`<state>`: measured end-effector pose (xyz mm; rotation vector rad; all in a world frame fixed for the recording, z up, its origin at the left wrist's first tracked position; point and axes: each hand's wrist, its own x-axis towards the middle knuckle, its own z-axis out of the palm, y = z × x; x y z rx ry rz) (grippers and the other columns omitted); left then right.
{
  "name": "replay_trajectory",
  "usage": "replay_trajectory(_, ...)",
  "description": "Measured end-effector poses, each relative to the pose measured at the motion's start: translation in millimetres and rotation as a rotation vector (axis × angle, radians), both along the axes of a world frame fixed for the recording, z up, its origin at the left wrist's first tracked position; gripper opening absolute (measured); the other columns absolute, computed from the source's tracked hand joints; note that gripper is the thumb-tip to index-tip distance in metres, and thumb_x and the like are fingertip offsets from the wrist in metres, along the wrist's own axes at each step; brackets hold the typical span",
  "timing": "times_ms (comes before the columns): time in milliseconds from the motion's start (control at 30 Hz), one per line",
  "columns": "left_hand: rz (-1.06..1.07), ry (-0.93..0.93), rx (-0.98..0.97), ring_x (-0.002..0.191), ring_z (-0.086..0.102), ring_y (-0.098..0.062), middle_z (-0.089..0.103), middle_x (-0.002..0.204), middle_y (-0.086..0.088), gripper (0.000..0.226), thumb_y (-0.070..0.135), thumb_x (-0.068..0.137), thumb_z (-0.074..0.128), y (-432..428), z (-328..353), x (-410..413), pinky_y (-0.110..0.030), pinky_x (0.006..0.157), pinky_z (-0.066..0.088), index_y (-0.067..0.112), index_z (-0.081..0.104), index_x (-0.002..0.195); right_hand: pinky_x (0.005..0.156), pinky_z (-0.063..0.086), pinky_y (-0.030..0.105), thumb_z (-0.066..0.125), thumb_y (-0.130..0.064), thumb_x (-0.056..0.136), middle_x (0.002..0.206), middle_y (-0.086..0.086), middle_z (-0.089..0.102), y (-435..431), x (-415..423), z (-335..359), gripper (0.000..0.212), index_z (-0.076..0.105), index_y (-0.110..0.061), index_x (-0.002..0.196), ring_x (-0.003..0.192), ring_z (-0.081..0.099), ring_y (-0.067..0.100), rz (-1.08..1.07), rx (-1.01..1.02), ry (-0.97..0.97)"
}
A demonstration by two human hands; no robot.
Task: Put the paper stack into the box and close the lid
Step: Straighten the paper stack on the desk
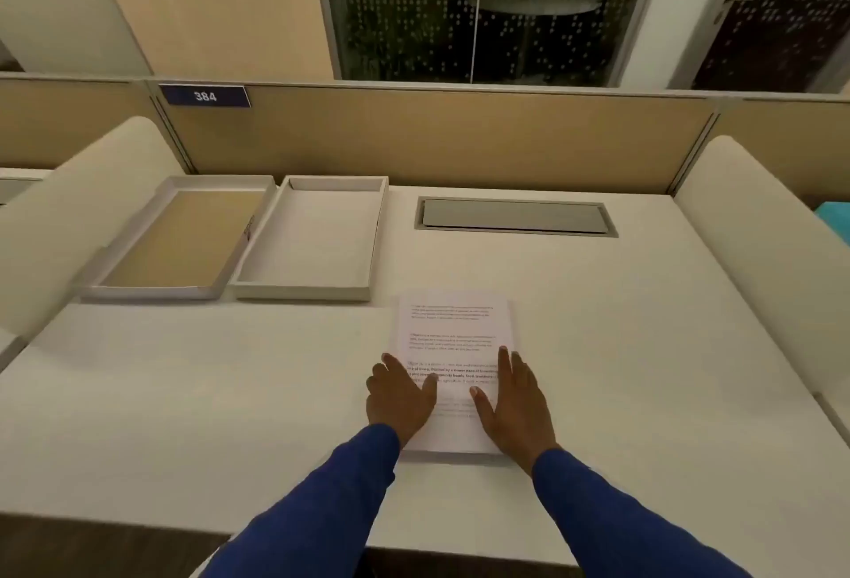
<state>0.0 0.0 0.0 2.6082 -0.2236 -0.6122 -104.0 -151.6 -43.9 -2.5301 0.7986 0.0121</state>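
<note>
Two hands flat on the paper stack [453, 347]: left hand [399, 398] on its left edge, right hand [517, 402] on its right edge, fingers spread, each grip released, nothing grasped. Surface [644, 347] white; stack lies near its front edge, centre. Box [317, 239] and lid [179, 241] sit side by side, both upturned, toward the back-left corner, well apart from the stack. Tan partition behind carries sign "384" [204, 96].

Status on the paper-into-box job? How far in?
Early. Done: box and lid lie open side by side. In hand: left hand and right hand rest flat on the paper stack, not lifted. Left: load stack, close lid.
</note>
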Motion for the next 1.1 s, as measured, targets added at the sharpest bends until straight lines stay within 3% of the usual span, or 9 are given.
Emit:
replay_trajectory(133,0.149,0.071,-0.008,0.129,0.049,-0.033,0.047,0.138,-0.016,0.068,0.054,0.094,0.060,2.5,-1.8,1.7,-0.042,0.102,0.048,0.003,0.046,0.136,0.129,0.006,0.040,0.036,-0.057,0.102,0.171,0.007,-0.010,7.8,-7.6,-13.4,0.086,-0.011,-0.013,0.160,0.158,-0.001,0.027,-0.003,0.039,-0.001)
replay_trajectory(267,0.215,0.158,-0.026,0.122,0.053,-0.033,0.050,0.132,-0.015,0.058,0.050,0.091,0.065,1.0,-1.5,8.2,-0.043,0.101,0.052,0.006,0.056,0.128,0.128,0.002,0.039,0.037,-0.054,0.103,0.169,0.006,-0.015,11.8,-9.2,-22.5,0.086,-0.012,-0.013,0.160,0.158,-0.004,0.026,-0.002,0.059,-0.051)
replay_trajectory(400,0.341,0.204,-0.113,0.123,0.051,-0.035,0.049,0.135,-0.017,0.055,0.041,0.089,0.070,-0.7,-1.6,18.0,-0.041,0.095,0.049,0.004,0.056,0.128,0.128,0.000,0.038,0.037,-0.055,0.103,0.169,0.004,-0.018,12.1,-9.2,-26.3,0.086,-0.014,-0.015,0.160,0.158,-0.005,0.024,0.000,0.066,-0.064)
replay_trajectory(533,0.439,0.228,-0.193,0.124,0.053,-0.037,0.050,0.137,-0.018,0.064,0.035,0.087,0.073,-6.4,1.2,18.1,-0.043,0.098,0.052,0.004,0.044,0.136,0.128,-0.001,0.037,0.037,-0.054,0.103,0.170,0.005,-0.016,12.3,-9.7,-28.3,0.085,-0.011,-0.014,0.160,0.158,-0.003,0.025,-0.003,0.066,-0.084)
replay_trajectory(667,0.428,0.263,-0.312,0.116,0.062,-0.036,0.059,0.131,-0.017,0.063,0.028,0.086,0.075,-4.6,2.0,18.5,-0.050,0.098,0.056,0.003,0.043,0.133,0.128,0.000,0.038,0.037,-0.053,0.103,0.170,0.005,-0.016,12.5,-9.8,-30.2,0.085,-0.010,-0.013,0.161,0.158,-0.002,0.025,0.003,0.061,-0.092)
replay_trajectory(1000,0.472,0.442,-0.592,0.105,0.068,-0.034,0.063,0.121,-0.016,0.051,0.019,0.084,0.082,9.0,-7.9,25.6,-0.046,0.084,0.061,0.009,0.044,0.118,0.128,0.000,0.038,0.037,-0.055,0.102,0.169,0.002,-0.018,12.3,-9.6,-34.2,0.087,-0.014,-0.017,0.160,0.158,-0.002,0.025,-0.002,0.059,-0.100)
replay_trajectory(1100,0.486,0.474,-0.616,0.108,0.068,-0.036,0.064,0.120,-0.018,0.046,0.016,0.085,0.080,10.8,-9.3,28.5,-0.052,0.091,0.060,0.008,0.047,0.115,0.128,0.001,0.038,0.037,-0.056,0.102,0.169,0.001,-0.019,11.6,-9.5,-35.5,0.087,-0.016,-0.018,0.159,0.158,-0.003,0.024,-0.002,0.059,-0.098)
